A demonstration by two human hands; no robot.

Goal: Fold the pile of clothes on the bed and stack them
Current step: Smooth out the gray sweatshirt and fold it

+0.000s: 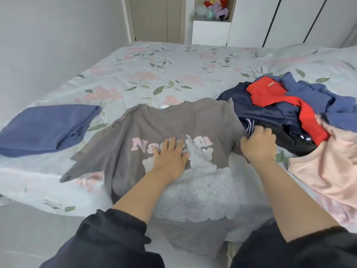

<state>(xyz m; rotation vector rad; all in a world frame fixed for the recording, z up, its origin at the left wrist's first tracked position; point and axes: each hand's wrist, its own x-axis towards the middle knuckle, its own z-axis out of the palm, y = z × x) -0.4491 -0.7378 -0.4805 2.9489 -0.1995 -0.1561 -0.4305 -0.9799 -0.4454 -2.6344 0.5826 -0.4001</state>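
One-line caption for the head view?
Left hand presses a grey T-shirt on the bed; right hand grips its edge.

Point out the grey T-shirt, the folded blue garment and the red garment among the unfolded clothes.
grey T-shirt (123,132): head view, plain cloth left of its pink lettering.
folded blue garment (48,126): head view, middle of its top face.
red garment (266,91): head view, its broad upper part.

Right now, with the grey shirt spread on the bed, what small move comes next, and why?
Probably fold the right side of the grey shirt inward. The right hand seems to grip that edge, the left hand presses flat on the print, and it lies spread, unfolded.
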